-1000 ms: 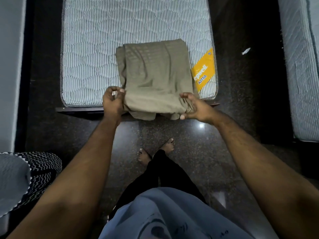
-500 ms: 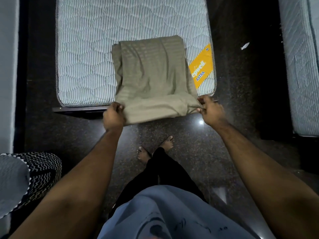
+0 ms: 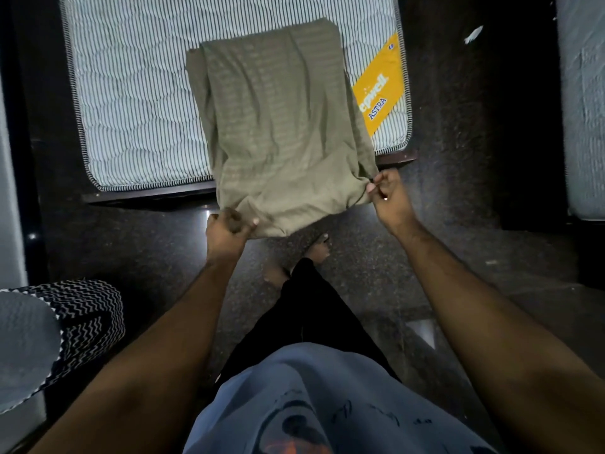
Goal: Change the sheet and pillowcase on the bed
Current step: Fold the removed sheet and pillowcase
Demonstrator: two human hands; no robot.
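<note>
Currently the left hand (image 3: 229, 229) and right hand (image 3: 388, 193) each pinch a near corner of the folded sheet (image 3: 278, 126). Likely light, limp fabric; grip corners when unfolding over the mattress (image 3: 131, 93).

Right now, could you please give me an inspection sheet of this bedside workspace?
Surface: striped bare mattress, yellow label at its near right corner.
Job's things: folded olive sheet lies on the mattress, its near edge hanging past the foot.
Clutter: white scrap on the dark floor.
Hands: left hand and right hand each grip a near corner of the sheet.
Cables: nothing seen.
Surroundings: zigzag-patterned cloth at left; second mattress at right.
</note>
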